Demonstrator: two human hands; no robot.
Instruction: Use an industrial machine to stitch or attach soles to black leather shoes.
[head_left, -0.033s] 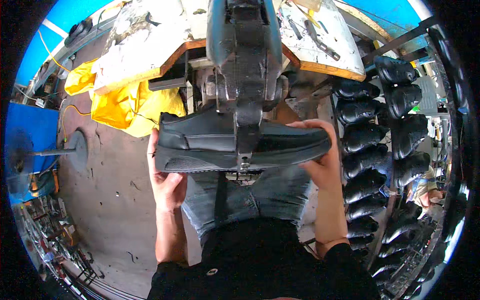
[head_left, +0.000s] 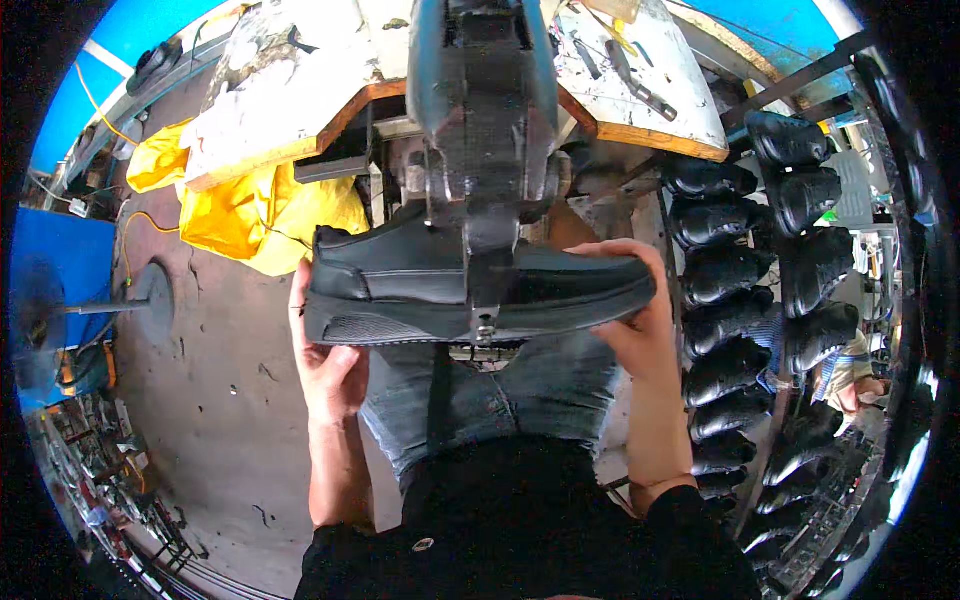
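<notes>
A black shoe [head_left: 400,287] lies on its side across the middle, above my lap, its sole edge toward me. My left hand [head_left: 332,370] is closed round the heel end at the left, with the thumb under the sole edge. At the toe end, my right hand [head_left: 640,310] grips the shoe, fingers over the far side and thumb on the near side. The narrow dark metal arm of a machine [head_left: 487,130] comes down over the shoe's middle and hides part of it. A small bolt shows at the arm's tip, by the sole edge.
Several black shoes [head_left: 725,320] stand on racks at the right. Beyond the machine is a white worktable [head_left: 640,95] with hand tools. A yellow bag [head_left: 270,220] hangs below its left part. A fan [head_left: 155,300] stands at the left, and another person's hand [head_left: 855,395] shows far right.
The whole picture, machine and shoe included, sits very slightly farther left. Both hands keep the same hold on the shoe.
</notes>
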